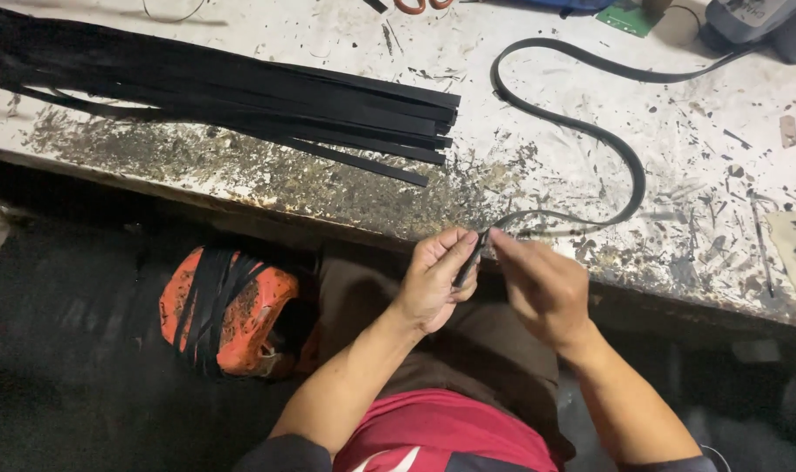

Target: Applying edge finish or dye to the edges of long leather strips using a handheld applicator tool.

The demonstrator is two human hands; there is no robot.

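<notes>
A long black strap [590, 131] curves across the stained white workbench [555, 166] and comes down to the bench's near edge. My left hand [434, 278] pinches the strap's near end between thumb and fingers, just off the bench edge. My right hand [542, 284] grips the same strap right beside it, fingertips almost touching the left hand's. The strap's far end runs up toward a grey machine [756, 22] at the top right.
A pile of flat black strips [240, 92] lies fanned across the bench's left half. An orange container wrapped in black strips [227, 310] sits on the dark floor at lower left. Small scraps litter the bench surface.
</notes>
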